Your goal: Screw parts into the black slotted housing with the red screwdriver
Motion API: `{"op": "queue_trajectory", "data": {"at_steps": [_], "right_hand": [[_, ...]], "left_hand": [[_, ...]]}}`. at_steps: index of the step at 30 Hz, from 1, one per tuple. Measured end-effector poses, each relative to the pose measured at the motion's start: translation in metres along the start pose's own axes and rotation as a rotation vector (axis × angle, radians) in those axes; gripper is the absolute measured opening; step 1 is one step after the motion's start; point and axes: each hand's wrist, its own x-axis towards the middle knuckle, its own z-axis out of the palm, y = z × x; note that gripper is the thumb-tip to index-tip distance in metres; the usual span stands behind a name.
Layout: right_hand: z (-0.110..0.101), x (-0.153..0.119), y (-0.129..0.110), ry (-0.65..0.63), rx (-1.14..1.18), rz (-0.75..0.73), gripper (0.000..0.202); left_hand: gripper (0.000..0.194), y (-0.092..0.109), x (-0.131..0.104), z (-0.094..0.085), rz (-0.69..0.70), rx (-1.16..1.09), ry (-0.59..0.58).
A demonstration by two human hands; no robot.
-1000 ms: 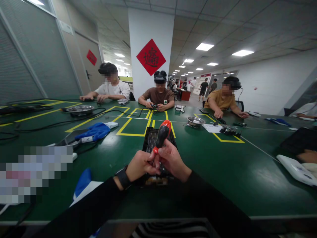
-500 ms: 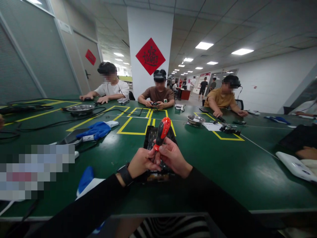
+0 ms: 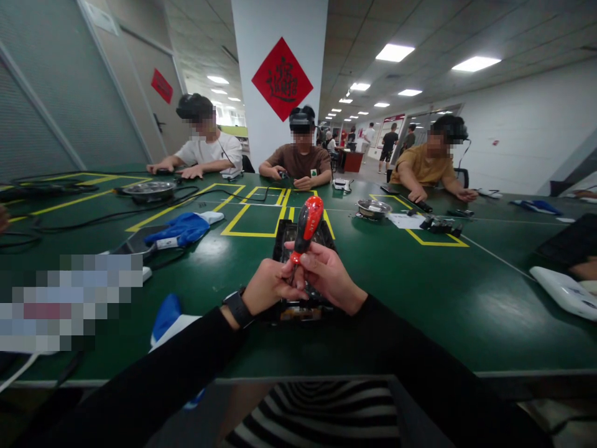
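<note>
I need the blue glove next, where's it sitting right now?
In the head view, the blue glove lies on the green table, left of centre, beside the yellow taped rectangle and beyond the left hand.

screwdriver (image 3: 305, 227): shaft and tip hidden behind both hands | black device (image 3: 298, 274): middle covered by right hand (image 3: 329, 280) and left hand (image 3: 268, 292) | left table area (image 3: 69, 302): pixelated, unreadable | white device (image 3: 566, 292): cut by right edge
</note>
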Motion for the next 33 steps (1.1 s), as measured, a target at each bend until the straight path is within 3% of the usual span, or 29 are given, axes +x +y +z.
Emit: {"op": "queue_trajectory", "data": {"at_steps": [6,12,18,24,33], "right_hand": [[0.0004,-0.0002,-0.0028,-0.015,0.058,0.046,0.033],[0.0006,0.0002,0.0018,0.02,-0.005,-0.007,0.029],[0.0,0.0011,0.0053,-0.001,-0.038,-0.015,0.047],[-0.0004,0.0017,-0.0008,-0.037,0.036,0.026,0.031],[0.0005,0.0007,-0.0019,-0.006,0.017,0.042,0.033]], "left_hand": [[0.037,-0.001,0.0001,0.0004,-0.001,0.03,0.013],[0.037,-0.0002,0.0006,-0.0007,0.031,0.072,0.014],[0.037,0.0019,0.0001,-0.002,-0.017,0.055,-0.047],[0.039,0.0004,-0.0004,-0.0003,0.036,0.096,0.014],[0.037,-0.0003,-0.0005,-0.0002,0.025,0.063,-0.007]]}}
